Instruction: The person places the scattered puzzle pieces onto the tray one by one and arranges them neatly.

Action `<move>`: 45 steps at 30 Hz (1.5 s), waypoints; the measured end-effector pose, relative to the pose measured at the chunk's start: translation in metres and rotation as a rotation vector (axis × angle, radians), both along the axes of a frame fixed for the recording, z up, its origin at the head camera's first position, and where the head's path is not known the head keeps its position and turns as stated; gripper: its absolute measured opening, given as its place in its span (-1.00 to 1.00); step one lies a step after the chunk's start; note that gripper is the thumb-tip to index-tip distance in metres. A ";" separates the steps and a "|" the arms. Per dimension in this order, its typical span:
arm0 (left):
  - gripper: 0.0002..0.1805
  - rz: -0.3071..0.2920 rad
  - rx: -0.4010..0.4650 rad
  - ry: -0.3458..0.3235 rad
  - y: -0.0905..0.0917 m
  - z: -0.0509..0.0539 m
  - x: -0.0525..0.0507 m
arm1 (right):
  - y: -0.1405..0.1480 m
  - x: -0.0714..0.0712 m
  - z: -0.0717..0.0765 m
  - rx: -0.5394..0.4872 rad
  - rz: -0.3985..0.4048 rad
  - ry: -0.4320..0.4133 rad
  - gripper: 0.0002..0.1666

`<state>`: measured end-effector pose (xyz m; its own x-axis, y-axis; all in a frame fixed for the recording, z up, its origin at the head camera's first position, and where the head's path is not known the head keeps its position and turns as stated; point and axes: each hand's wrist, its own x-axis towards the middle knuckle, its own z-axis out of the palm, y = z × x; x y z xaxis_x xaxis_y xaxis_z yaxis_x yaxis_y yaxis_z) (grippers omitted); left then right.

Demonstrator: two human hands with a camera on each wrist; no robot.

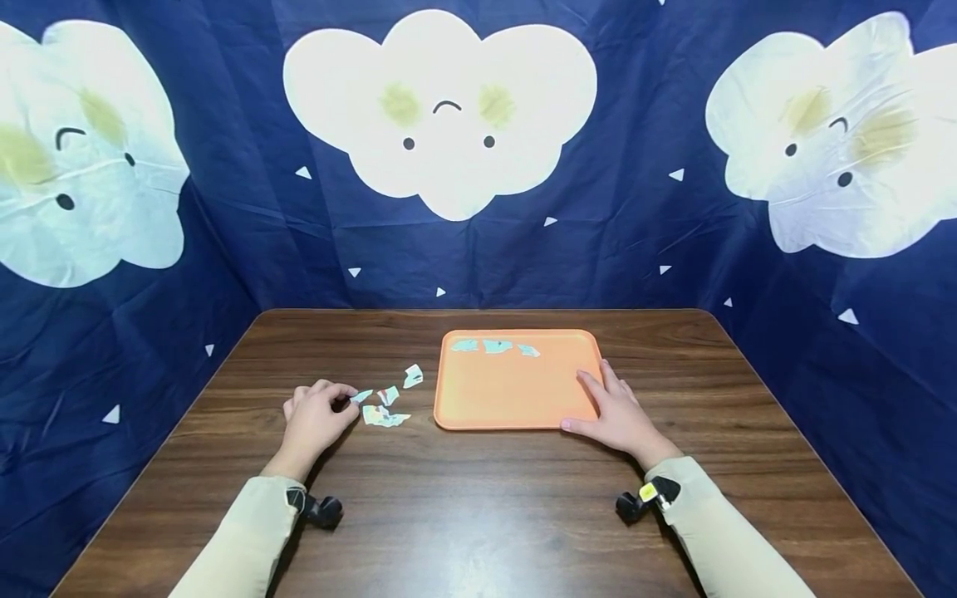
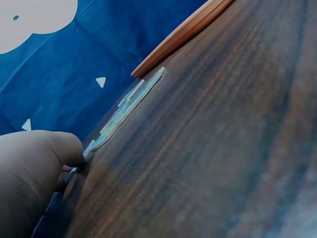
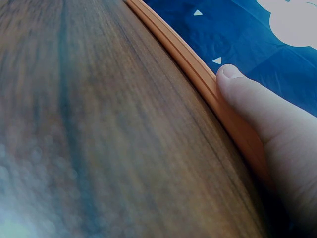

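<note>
Near the left of the table, my left hand (image 1: 317, 419) pinches a small pale-blue torn paper piece (image 1: 362, 396) between thumb and index finger. Just right of it lie more torn scraps: a small one with a red mark (image 1: 388, 395), a larger multicoloured one (image 1: 385, 417) and a whitish one (image 1: 414, 376). My right hand (image 1: 620, 415) rests spread on the right front corner of an orange tray (image 1: 516, 390). Its thumb (image 3: 237, 87) touches the front rim in the right wrist view. Three pale-blue scraps (image 1: 497, 346) lie in a row along the tray's far side.
The brown wood-grain table (image 1: 463, 507) runs back to a dark blue curtain (image 1: 471, 257) printed with white clouds. That curtain also closes off both sides. A black wrist camera (image 1: 325, 512) sits at the left cuff and another (image 1: 631, 507) at the right.
</note>
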<state>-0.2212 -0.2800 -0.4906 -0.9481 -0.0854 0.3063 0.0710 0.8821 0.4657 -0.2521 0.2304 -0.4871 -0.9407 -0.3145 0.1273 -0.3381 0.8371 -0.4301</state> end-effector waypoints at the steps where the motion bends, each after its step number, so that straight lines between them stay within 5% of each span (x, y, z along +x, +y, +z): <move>1: -0.76 0.002 -0.012 0.005 0.000 0.000 0.000 | 0.000 0.000 0.000 0.001 0.000 0.001 0.24; 14: -0.76 0.046 -0.174 -0.075 0.008 0.016 -0.010 | 0.002 -0.002 -0.002 0.006 -0.007 -0.004 0.24; 29: -0.75 0.048 -0.157 0.049 0.006 0.011 -0.020 | 0.001 -0.002 -0.001 -0.007 -0.001 -0.008 0.24; 45: -0.75 -0.032 -0.143 0.124 0.055 0.026 -0.044 | 0.001 -0.002 -0.001 -0.001 -0.007 -0.016 0.25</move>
<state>-0.2649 -0.2250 -0.4646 -0.9040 -0.0028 0.4275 0.1492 0.9350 0.3216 -0.2541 0.2316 -0.4877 -0.9448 -0.3076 0.1124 -0.3251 0.8388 -0.4368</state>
